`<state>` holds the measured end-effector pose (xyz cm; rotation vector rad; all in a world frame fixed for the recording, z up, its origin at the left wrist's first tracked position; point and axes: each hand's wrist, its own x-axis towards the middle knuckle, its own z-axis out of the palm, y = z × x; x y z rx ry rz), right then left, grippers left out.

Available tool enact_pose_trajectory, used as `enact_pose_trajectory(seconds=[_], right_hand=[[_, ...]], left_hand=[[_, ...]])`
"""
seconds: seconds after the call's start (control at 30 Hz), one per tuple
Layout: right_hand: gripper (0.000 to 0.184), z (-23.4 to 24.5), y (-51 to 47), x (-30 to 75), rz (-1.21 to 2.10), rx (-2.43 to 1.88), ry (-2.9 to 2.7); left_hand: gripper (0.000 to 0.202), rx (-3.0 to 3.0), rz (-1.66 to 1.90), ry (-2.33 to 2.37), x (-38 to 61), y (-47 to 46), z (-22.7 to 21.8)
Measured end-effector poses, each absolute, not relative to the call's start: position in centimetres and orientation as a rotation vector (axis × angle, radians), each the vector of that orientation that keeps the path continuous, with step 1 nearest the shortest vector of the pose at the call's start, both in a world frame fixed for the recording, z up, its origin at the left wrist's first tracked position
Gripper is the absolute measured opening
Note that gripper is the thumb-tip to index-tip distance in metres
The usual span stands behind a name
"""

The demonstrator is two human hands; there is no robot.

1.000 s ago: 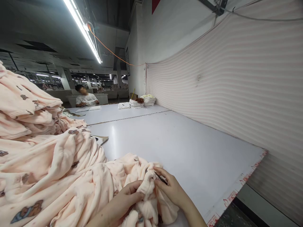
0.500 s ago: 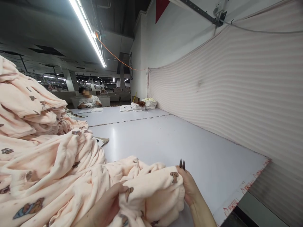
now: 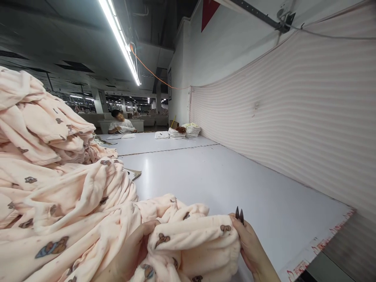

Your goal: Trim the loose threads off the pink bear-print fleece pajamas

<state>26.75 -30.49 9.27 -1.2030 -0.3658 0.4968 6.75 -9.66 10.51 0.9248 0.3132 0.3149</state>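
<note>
while the fleece fold (image 3: 190,241) ran sideways, left hand (image 3: 131,256) clutched one end; right hand (image 3: 253,250) pinched the other plus snips (image 3: 239,214), tips up

Free: table (image 3: 211,176) ahead | blocked: fleece (image 3: 64,196) heaped left | striped curtain (image 3: 293,117) right, probably close

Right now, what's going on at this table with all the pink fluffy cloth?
A person is holding up a fleece piece, peach with small bear prints, at the near end of a white table. The left hand holds its left side. The right hand pinches its right edge and also holds snips, dark points up. A heap of fleece lies to the left. Another person sits far off.
</note>
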Motion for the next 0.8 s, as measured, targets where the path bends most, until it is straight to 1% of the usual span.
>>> enact_pose_trajectory(seconds=[0.07,0.2,0.23,0.37,0.5,0.57,0.63,0.73,0.8], right_hand=[[0.033,9.2,-30.4,26.7,0.538,-1.178,-0.358],[0.031,9.2,-29.6,26.4,0.623,-1.162,-0.353],[0.030,9.2,-29.3,26.1,0.629,-1.162,-0.358],[0.033,9.6,-27.4,24.5,0.604,-1.185,-0.389],[0.040,9.2,-26.2,23.7,0.548,-1.252,-0.403],[0.046,7.9,-26.9,23.9,0.470,-1.308,-0.371],[0.054,5.8,-28.3,24.2,0.361,-1.373,-0.288],[0.069,1.6,-30.5,23.9,0.222,-1.494,-0.056],[0.078,-0.7,-30.9,22.9,0.229,-1.510,0.033]], left_hand=[[0.027,0.948,0.328,0.262,6.7,-9.5,10.4],[0.016,1.145,0.320,0.288,6.7,-9.2,10.4],[0.016,1.181,0.325,0.294,6.8,-9.2,10.4],[0.032,1.284,0.393,0.347,6.9,-9.7,10.3],[0.034,1.476,0.516,0.411,7.0,-10.2,10.5],[0.028,1.339,0.578,0.401,7.1,-10.1,11.0],[0.020,1.080,0.598,0.417,7.0,-9.7,11.7],[0.037,0.835,0.570,0.430,6.8,-9.0,12.3],[0.033,0.895,0.536,0.381,6.5,-8.7,12.4]])
